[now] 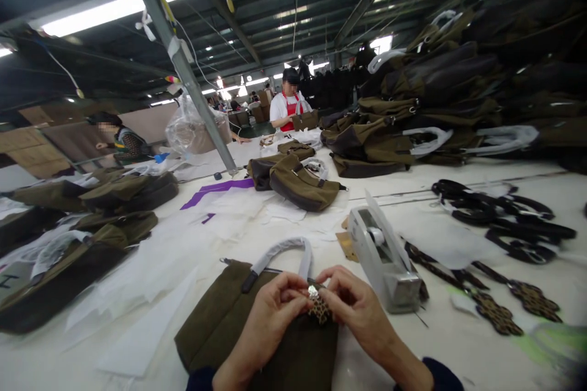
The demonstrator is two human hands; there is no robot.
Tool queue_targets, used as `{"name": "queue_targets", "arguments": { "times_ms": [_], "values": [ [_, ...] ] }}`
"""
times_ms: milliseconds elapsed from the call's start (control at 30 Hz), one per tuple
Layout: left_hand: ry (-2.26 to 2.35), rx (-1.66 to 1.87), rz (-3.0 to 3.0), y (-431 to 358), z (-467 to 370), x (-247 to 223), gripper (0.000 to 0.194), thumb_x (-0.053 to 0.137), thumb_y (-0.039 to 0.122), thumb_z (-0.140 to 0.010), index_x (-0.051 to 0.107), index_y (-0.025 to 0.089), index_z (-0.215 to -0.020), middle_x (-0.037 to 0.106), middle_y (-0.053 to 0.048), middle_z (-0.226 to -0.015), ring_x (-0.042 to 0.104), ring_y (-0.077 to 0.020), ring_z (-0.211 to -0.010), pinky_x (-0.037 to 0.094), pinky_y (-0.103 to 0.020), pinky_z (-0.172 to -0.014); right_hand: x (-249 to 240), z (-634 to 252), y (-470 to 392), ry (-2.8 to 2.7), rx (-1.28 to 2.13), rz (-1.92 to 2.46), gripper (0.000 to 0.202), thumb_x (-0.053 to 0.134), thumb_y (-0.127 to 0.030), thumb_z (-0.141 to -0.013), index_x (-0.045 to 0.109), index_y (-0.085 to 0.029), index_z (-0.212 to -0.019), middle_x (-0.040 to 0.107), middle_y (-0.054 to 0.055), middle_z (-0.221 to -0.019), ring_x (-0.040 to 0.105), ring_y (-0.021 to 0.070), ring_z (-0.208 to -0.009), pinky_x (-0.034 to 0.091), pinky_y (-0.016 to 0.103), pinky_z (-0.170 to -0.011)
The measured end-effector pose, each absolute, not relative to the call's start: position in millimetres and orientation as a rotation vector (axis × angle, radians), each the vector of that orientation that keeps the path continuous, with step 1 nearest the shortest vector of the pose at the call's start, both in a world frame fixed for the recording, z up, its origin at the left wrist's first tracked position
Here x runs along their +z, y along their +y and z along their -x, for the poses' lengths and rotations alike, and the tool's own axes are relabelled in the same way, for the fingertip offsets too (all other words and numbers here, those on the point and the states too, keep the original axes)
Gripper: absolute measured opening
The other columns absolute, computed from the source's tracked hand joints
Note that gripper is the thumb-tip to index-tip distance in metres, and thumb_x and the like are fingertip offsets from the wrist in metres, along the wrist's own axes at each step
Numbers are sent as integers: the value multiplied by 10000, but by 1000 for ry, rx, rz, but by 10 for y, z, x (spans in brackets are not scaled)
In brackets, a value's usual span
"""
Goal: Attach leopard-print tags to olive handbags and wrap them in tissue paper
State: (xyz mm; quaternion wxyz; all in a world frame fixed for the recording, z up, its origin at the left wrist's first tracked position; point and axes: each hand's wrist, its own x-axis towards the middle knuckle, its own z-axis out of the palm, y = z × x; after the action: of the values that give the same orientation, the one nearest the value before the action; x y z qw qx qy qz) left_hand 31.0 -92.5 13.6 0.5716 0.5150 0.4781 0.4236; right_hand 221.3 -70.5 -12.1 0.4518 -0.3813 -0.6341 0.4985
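An olive-green handbag point(215, 311) lies in front of me, its handle point(275, 250) wrapped in pale covering. Over the bag's upper edge, my left hand point(277, 308) and my right hand point(355, 302) meet with closed, pinching fingers. Between them is a leopard-print charm point(320, 313) with a shiny, light patch at its top. Fingertips of both hands press on it from either side. How it joins the bag is hidden by the fingers. A grey tape dispenser point(387, 263) stands just beyond my right hand.
More leopard-print charms point(498, 313) and black straps point(499, 214) lie to the right. Olive bags are piled at the back right point(371, 134) and left point(123, 189). White paper sheets point(151, 324) cover the left. A slanting metal post point(183, 67) rises beyond; co-workers point(290, 104) are behind.
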Motion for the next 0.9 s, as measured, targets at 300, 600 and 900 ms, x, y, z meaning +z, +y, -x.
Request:
{"name": "queue_targets", "arguments": {
  "times_ms": [300, 600, 900],
  "values": [
    [1352, 970, -1245, -896, -326, 84, 166, 706, 313, -810, 734, 154, -850, 700, -18, -664, 634, -133, -568, 487, -220, -588, -327, -2031, -565, -1162, 1778, 749, 345, 769, -431, -767, 580, -144, -796, 687, 25, -655, 623, 98, -556, 498, 188, -548],
    [1279, 983, -1210, -872, -373, 67, 217, 624, 328, -892, 608, 184, -1054, 690, -27, -842, 676, -152, -735, 520, -247, -699, -427, -2041, -477, -1073, 1805, 809, 385, 765, -488, -749, 628, -144, -855, 641, -10, -604, 580, 93, -477, 492, 191, -469],
    [1215, 992, -1177, -885, -420, 40, 206, 613, 293, -902, 467, 221, -1029, 640, 13, -849, 661, -128, -723, 508, -257, -728, -422, -2048, -459, -1226, 1788, 828, 313, 735, -439, -796, 653, -140, -839, 628, -17, -625, 493, 49, -445, 384, 150, -417]
  ]
}}
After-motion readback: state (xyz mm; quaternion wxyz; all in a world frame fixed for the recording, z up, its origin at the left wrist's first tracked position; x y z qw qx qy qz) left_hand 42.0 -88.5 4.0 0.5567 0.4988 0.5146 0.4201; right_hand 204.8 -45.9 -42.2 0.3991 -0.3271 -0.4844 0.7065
